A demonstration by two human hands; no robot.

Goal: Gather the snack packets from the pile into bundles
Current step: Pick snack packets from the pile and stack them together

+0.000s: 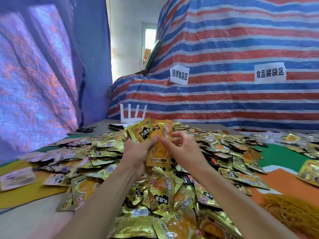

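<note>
Head view: pile [155,200] spread low, directly beneath both hands. Bundle [156,133] upright above it, long axis vertical, gripped at mid-height by left hand [136,152]. Right hand [181,150] just beside, thumb and curled fingers pinching bundle's right edge.

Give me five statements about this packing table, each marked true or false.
1. The left hand grips several held packets upright above the pile. True.
2. The right hand lies flat on the pile. False: it is raised, with its thumb on the front held packet.
3. Scissors lie beyond the pile, to its left. True.
4. The white router shows two antennas. False: it shows four.
5. The striped tarp carries two paper signs. True.
</note>
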